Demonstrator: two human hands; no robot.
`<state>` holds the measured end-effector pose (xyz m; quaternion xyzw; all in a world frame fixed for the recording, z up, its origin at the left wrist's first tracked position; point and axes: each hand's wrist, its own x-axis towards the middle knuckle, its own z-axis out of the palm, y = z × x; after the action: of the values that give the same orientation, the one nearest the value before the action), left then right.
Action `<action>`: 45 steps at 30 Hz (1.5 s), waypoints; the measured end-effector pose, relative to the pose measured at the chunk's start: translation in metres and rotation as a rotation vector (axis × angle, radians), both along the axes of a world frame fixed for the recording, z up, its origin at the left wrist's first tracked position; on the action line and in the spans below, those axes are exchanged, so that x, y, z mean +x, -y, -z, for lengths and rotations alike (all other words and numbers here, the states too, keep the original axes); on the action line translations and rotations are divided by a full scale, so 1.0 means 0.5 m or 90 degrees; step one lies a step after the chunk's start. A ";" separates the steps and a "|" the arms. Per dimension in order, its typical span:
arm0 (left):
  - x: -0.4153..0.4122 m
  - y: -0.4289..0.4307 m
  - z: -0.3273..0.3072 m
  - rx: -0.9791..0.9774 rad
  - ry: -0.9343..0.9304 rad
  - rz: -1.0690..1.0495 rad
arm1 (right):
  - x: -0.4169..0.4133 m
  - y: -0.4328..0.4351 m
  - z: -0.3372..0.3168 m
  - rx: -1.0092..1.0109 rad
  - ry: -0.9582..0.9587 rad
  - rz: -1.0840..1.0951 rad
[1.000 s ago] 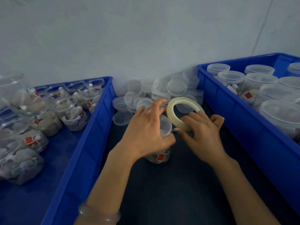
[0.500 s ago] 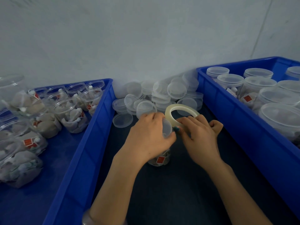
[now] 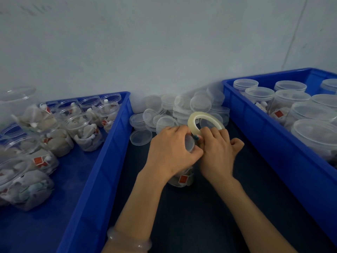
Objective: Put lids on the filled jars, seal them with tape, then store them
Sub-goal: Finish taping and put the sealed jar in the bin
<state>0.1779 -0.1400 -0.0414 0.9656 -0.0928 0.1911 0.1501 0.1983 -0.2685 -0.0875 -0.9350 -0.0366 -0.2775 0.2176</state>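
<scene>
The filled jar [image 3: 181, 179] stands upright at centre frame on a dark table surface [image 3: 200, 220], its lid [image 3: 189, 145] on. The left hand [image 3: 171, 152] is clasped over the lid and upper wall of the jar, so only the base with a red label shows. The right hand [image 3: 217, 154] touches the left hand at the jar's rim, with its fingers curled around the lower edge of a clear tape roll [image 3: 191, 123], which stands tilted above the jar. A pale bracelet [image 3: 127, 241] sits on the left wrist.

Just behind, loose lids [image 3: 182, 108] are heaped against the wall [image 3: 164, 42], which is plain grey-white. At left of frame, a blue bin [image 3: 102, 161] holds open filled jars [image 3: 85, 130]. At right of frame, a second blue bin [image 3: 264, 136] holds lidded jars [image 3: 291, 99]. The dark surface runs between the two bins.
</scene>
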 end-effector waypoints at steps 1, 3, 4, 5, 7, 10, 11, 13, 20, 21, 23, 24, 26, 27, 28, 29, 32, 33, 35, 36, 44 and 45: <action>-0.002 0.001 -0.002 0.000 -0.002 -0.001 | 0.003 -0.006 0.005 -0.002 -0.003 0.001; -0.013 0.008 -0.005 -0.002 -0.001 0.017 | 0.027 -0.008 0.008 0.011 -0.044 0.023; -0.025 0.013 -0.002 -0.004 0.014 0.040 | 0.052 0.002 0.002 0.043 -0.091 0.063; -0.040 0.017 0.003 -0.008 0.033 0.057 | 0.076 0.020 -0.012 0.073 -0.145 0.109; -0.056 0.013 0.007 -0.013 0.037 0.059 | 0.111 0.053 -0.038 0.094 -0.134 0.083; -0.034 0.001 -0.002 -0.015 -0.026 0.041 | 0.106 0.039 -0.043 0.003 -0.007 -0.105; -0.029 0.002 -0.005 -0.018 -0.035 0.038 | 0.096 0.032 -0.032 -0.018 -0.028 -0.131; -0.025 0.011 -0.004 -0.037 -0.029 0.031 | 0.077 0.036 0.006 -0.053 -0.091 -0.134; -0.020 0.019 0.001 -0.177 -0.040 -0.060 | 0.047 0.053 0.086 -0.143 -0.221 -0.179; -0.020 0.019 0.004 -0.195 -0.033 -0.069 | 0.048 0.055 0.087 -0.138 -0.220 -0.186; -0.022 0.016 0.011 -0.250 -0.017 -0.071 | 0.049 0.061 0.084 -0.110 -0.219 -0.214; -0.023 0.014 0.013 -0.303 -0.004 -0.063 | 0.048 0.063 0.080 -0.074 -0.209 -0.240; -0.023 0.009 0.021 -0.433 0.034 -0.037 | 0.039 0.061 0.070 0.086 -0.161 -0.323; -0.022 0.008 0.028 -0.517 0.056 -0.025 | 0.031 0.058 0.064 0.197 -0.136 -0.372; -0.023 0.006 0.036 -0.608 0.078 -0.014 | 0.019 0.052 0.057 0.305 -0.119 -0.417; -0.023 0.006 0.046 -0.698 0.096 -0.004 | 0.003 0.044 0.051 0.387 -0.112 -0.454; -0.032 0.009 0.082 -0.877 0.110 -0.010 | -0.043 0.007 0.055 0.453 -0.090 -0.548; -0.035 0.010 0.092 -0.908 0.103 -0.024 | -0.051 -0.003 0.058 0.451 -0.092 -0.565; -0.038 0.011 0.103 -0.961 0.067 -0.047 | -0.053 -0.012 0.063 0.463 -0.119 -0.569; -0.037 0.010 0.104 -0.978 0.053 -0.052 | -0.050 -0.011 0.063 0.456 -0.123 -0.563; -0.028 0.002 0.114 -0.950 0.015 -0.087 | -0.036 0.023 0.049 0.287 -0.135 -0.496; -0.027 -0.001 0.116 -0.915 0.003 -0.077 | -0.033 0.030 0.041 0.293 -0.122 -0.481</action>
<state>0.1642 -0.1397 -0.0993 0.6311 0.1091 0.2152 0.7373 0.1816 -0.2837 -0.1078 -0.8050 -0.2921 -0.0917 0.5082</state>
